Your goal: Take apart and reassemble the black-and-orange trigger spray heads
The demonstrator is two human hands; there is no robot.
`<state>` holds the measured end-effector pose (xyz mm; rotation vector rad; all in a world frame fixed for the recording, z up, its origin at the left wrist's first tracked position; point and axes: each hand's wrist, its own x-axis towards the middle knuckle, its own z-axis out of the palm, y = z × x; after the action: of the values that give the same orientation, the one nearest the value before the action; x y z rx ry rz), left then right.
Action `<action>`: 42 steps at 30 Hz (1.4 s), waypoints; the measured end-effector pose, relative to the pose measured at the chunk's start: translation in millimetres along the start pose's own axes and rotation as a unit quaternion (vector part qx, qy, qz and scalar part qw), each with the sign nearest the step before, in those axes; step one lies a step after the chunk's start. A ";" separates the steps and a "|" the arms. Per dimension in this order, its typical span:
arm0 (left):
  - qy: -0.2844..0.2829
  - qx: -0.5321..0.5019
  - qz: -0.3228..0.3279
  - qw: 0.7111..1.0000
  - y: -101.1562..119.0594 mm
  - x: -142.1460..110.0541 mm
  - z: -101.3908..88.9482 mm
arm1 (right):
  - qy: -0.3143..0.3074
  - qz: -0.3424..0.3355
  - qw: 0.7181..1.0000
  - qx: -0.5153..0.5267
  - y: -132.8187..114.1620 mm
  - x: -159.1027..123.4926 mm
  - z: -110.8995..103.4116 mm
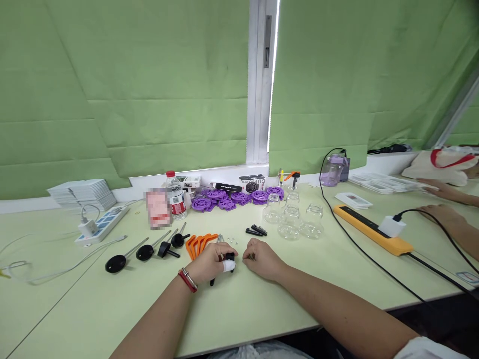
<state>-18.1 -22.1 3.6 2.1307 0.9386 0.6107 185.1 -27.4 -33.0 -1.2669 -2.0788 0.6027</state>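
Observation:
My left hand (209, 263), with white wrapping on one digit, is closed around a black plastic part (229, 256). A thin black end (212, 282) sticks out below that hand, and pale metal rods show just behind it. To the right, my right hand (264, 260) rests near the table with its fingertips pinched together; what they hold, if anything, is too small to make out. Several small shiny pieces (232, 241) lie beyond my hands. Orange crank-like handles (200, 244) lie left of them, and short black cylindrical pieces (256, 230) lie beyond my right hand.
Black round parts with metal rods (145, 252) lie at left, near a white power strip (103, 227). Glass jars (290, 229) and purple plastic pieces (230, 199) stand or lie behind. A bottle (175, 197), a yellow power strip (370, 232) and another person's hands (441, 214) flank them.

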 end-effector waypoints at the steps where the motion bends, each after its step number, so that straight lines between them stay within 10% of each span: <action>1: 0.000 0.000 0.000 1.000 -0.4 0.0 0.2 | -0.001 0.000 1.000 -0.001 -0.6 0.0 -0.2; 18: -0.009 -0.055 0.022 0.998 -3.1 1.8 5.8 | 0.082 -0.163 0.981 0.064 -36.0 -2.4 -2.3; 27: -0.004 -0.081 -0.002 0.997 -5.0 2.5 4.9 | 0.074 -0.150 0.982 0.085 -29.4 2.9 -3.6; 34: -0.002 -0.102 -0.038 0.994 -5.5 1.8 4.2 | 0.009 0.044 0.997 -0.061 -4.2 8.5 -11.7; 38: -0.019 -0.126 -0.048 0.991 -6.8 2.4 5.3 | -0.037 0.030 0.994 -0.101 -1.8 5.3 -9.6; 42: -0.021 -0.129 -0.050 0.990 -8.5 3.5 7.2 | 0.045 -0.014 0.999 -0.018 -11.5 8.0 -9.2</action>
<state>-14.9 -18.4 -7.0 1.8481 0.8866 0.6003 181.8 -24.7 -16.8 -1.2605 -2.0377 0.4886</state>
